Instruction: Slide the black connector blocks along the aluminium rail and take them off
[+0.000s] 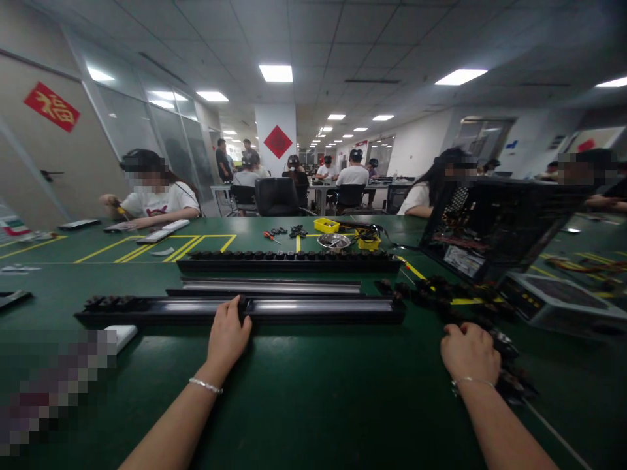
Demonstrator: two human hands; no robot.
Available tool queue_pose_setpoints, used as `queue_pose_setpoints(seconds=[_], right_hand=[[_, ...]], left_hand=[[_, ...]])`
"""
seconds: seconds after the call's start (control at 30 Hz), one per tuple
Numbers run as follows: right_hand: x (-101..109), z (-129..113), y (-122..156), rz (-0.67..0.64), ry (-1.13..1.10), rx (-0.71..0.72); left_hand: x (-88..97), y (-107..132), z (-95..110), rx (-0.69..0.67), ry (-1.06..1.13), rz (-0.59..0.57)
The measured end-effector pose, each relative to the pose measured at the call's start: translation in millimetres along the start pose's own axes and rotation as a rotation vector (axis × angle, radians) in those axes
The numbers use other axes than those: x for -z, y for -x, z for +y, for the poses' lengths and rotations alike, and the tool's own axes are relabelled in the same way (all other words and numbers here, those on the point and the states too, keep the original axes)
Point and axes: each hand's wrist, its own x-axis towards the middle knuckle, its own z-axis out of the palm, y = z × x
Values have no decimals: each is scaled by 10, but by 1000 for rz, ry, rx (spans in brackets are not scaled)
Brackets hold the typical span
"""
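Note:
A long black rail (323,318) with a shiny strip in its channel lies across the green table (333,398). Several small black parts (110,301) sit in its left end. My left hand (228,334) is over the middle of this rail, fingers closed at a small black part (247,305) in the channel. To the right, my right hand (471,352) is down at the table with curled fingers; whatever they hold is hidden. Beside it is a heap of small black parts (514,382). Behind lie a second rail (274,287) and a rail filled with black parts (289,264).
An open computer case (499,222) and a power supply box (563,303) stand at the right. Farther back are a yellow tray (326,225), a metal dish (334,241) and a screwdriver (271,237). Co-workers (157,192) sit across the table.

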Motion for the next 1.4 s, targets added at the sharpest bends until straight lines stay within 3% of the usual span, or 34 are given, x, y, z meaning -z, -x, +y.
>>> queue_pose_setpoints(seconds=[0.17,0.27,0.4,0.53,0.67,0.83,1.0,1.23,1.4], right_hand=[[-135,66,-62,133,-7,12],[-203,13,-135,186,-24,180],[-310,-109,-293,92,-78,449],[-475,-156,-485,0,-70,522],[-632,-141,-640,-51,-66,510],[-727,-138,-754,28,-47,296],[-829,-127,-894,-6,-43,209],[-915,-133,-997,26,-69,200],[-835,-115,-868,95,-52,352]], left_hand=[[-17,27,89,-68,48,6],[-39,38,149,-52,55,36],[-61,48,166,-56,60,53],[-70,60,153,-72,64,66],[-76,62,164,-52,39,56],[-84,57,175,-36,19,58],[-93,58,170,-25,22,52],[-87,68,175,-18,10,50],[-85,75,179,-33,6,62]])
